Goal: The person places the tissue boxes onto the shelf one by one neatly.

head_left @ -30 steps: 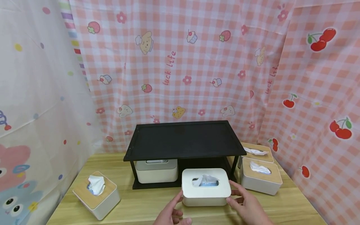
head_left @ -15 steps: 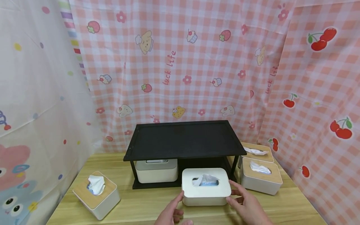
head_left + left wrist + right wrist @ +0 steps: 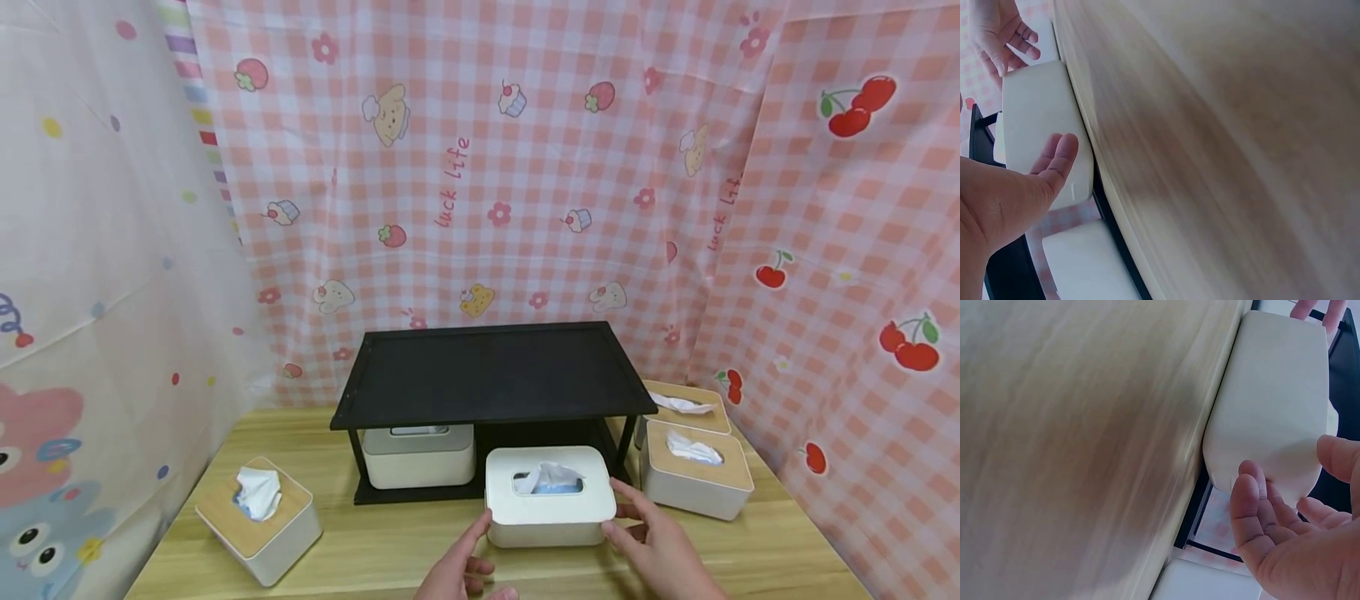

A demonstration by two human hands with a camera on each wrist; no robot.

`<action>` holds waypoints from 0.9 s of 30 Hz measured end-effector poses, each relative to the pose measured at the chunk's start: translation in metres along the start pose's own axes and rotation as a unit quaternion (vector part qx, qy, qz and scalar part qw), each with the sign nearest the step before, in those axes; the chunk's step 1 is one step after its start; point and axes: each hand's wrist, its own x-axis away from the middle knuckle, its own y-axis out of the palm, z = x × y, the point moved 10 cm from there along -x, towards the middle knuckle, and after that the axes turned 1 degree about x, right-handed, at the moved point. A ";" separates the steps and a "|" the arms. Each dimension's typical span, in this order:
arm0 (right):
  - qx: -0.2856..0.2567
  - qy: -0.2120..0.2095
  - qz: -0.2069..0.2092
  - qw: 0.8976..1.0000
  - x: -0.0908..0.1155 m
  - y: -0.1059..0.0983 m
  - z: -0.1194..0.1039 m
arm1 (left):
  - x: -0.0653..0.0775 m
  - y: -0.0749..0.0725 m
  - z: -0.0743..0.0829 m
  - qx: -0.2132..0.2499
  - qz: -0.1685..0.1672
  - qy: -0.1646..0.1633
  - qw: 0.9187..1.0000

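A white tissue box (image 3: 550, 508) with a tissue in its oval slot stands on the wooden table, at the right front of a low black shelf (image 3: 491, 375). My left hand (image 3: 461, 562) has its index fingertip at the box's left side, with the thumb lower and away from it. At the right end, my right hand (image 3: 656, 537) touches the box with thumb at the front corner and index finger farther back. The right wrist view shows the right hand's other fingers (image 3: 1246, 497) bent loosely beside the box's end.
Under the shelf's left part sits another tissue box (image 3: 418, 458). A wood-topped tissue box (image 3: 292, 533) stands at the left; two more, a front one (image 3: 697, 471) and a rear one (image 3: 686, 404), stand at the right. Patterned curtains (image 3: 487, 167) surround the table.
The white tissue box has shifted very slightly away, toward the shelf. My left hand has moved a little to the right; my right hand stays at the box's right end.
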 end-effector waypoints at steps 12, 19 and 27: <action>-0.006 -0.024 0.006 1.000 0.001 0.000 -0.007 | -0.001 0.000 0.000 0.010 -0.005 0.002 1.000; -0.012 -0.012 -0.002 1.000 -0.001 0.001 -0.005 | 0.001 0.001 0.003 0.018 -0.012 0.028 0.999; -0.003 -0.008 -0.001 1.000 -0.005 0.003 -0.004 | -0.001 0.001 0.001 0.025 -0.010 0.004 1.000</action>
